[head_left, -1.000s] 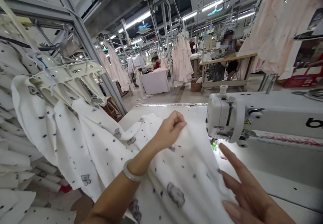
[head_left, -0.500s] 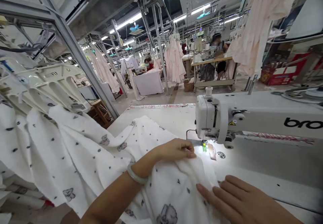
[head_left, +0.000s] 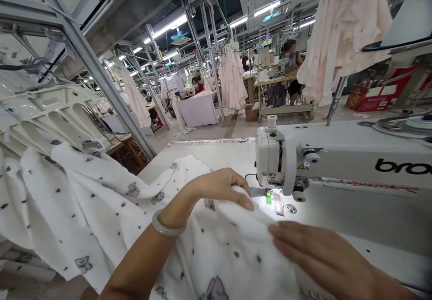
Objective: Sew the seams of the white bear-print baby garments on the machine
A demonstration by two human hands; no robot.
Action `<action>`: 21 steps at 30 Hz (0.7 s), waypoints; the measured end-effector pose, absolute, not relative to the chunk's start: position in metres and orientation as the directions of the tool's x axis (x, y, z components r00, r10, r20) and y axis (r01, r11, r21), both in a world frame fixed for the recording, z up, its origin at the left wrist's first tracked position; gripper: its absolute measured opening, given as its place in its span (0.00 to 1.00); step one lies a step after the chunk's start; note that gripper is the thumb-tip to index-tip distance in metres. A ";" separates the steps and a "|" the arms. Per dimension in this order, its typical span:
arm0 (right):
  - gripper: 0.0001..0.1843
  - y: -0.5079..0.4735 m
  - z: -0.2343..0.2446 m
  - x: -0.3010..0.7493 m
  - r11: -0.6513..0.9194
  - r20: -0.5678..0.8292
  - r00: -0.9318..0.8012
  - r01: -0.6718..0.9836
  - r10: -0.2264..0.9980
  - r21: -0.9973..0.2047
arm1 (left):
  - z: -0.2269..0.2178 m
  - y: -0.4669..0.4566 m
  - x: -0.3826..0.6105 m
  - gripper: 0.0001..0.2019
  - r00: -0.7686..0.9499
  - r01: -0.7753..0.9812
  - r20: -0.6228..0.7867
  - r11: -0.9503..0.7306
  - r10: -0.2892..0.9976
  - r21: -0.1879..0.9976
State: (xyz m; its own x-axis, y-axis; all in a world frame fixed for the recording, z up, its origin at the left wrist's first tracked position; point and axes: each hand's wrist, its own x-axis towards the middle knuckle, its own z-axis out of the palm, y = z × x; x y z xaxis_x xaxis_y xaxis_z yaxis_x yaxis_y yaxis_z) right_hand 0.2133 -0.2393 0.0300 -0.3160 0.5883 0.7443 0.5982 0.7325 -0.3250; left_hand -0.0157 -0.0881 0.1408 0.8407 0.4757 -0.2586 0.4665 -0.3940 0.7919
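Observation:
White plush fabric (head_left: 232, 237) printed with small grey bears and dark specks spreads over the machine table in front of me. My left hand (head_left: 226, 187), with a pale bangle on its wrist, pinches the fabric's edge between thumb and fingers, just left of the presser foot. Closer to me, my right hand (head_left: 313, 250) has its fingers pressed together on the same edge, its thumb hidden underneath. Between the two hands the edge runs fairly straight. A white sewing machine (head_left: 273, 160) stands to the right, its lit needle area (head_left: 268, 196) apart from the cloth.
More of the printed fabric hangs at the left from a white clamp hanger (head_left: 60, 111). A grey metal post (head_left: 101, 79) rises behind it. Pink garments (head_left: 344, 38) hang beyond the machine, near a red box (head_left: 371, 96). People work at other tables farther back.
My left hand has lifted and shifted left with the fabric edge. My right hand has moved up to the edge, its fingers drawn together. The view has turned slightly right.

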 end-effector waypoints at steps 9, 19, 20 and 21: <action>0.16 -0.205 0.024 0.232 0.746 0.487 -0.566 0.514 0.666 -0.424 | 0.061 -0.078 0.037 0.07 0.675 0.606 -0.161 -0.416 0.720 0.678; 0.21 -0.205 0.017 0.233 0.697 0.503 -0.535 0.686 0.679 -0.210 | 0.052 -0.070 0.031 0.10 0.707 0.539 -0.140 -0.402 0.693 0.740; 0.18 -0.206 0.020 0.229 0.719 0.500 -0.559 0.663 0.661 -0.209 | 0.052 -0.074 0.029 0.09 0.717 0.536 -0.134 -0.418 0.684 0.734; 0.17 -0.208 0.023 0.225 0.744 0.506 -0.583 0.637 0.635 -0.200 | 0.053 -0.078 0.025 0.09 0.730 0.533 -0.129 -0.440 0.671 0.723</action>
State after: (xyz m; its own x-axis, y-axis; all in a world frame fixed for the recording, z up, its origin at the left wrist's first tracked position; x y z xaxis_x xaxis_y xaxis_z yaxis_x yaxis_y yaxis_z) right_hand 0.2251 -0.2079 0.0227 -0.5833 0.6352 0.5063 0.6369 0.7445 -0.2004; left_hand 0.0252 -0.0782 0.0528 0.7299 0.6713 -0.1290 0.5327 -0.4403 0.7228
